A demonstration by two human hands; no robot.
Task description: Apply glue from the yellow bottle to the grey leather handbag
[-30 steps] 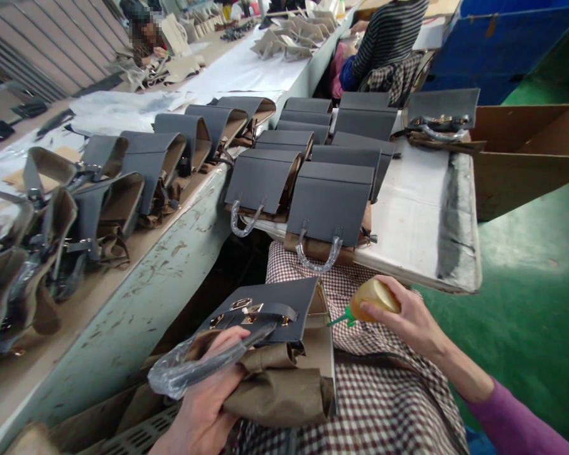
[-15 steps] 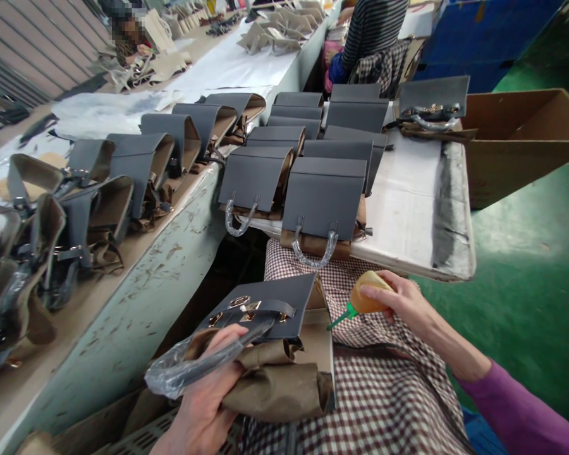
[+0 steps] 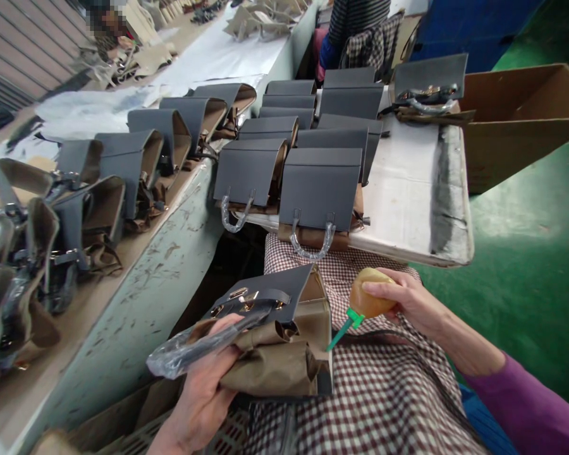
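Observation:
On my lap, over a checked apron, lies a grey handbag with gold clasps and loose tan lining. My left hand is closed around its plastic-wrapped handle and the lining. My right hand grips a small yellow squeeze bottle. Its green nozzle points down-left and its tip is at the bag's right edge.
Several finished grey bags stand in rows on a white-topped bench just ahead. More bags line a long worn table on the left. A cardboard box sits right, above a green floor. A seated person in stripes works beyond.
My right hand has brought the bottle down and left, so its nozzle tip now reaches the bag's edge. The bag has tilted slightly on my lap.

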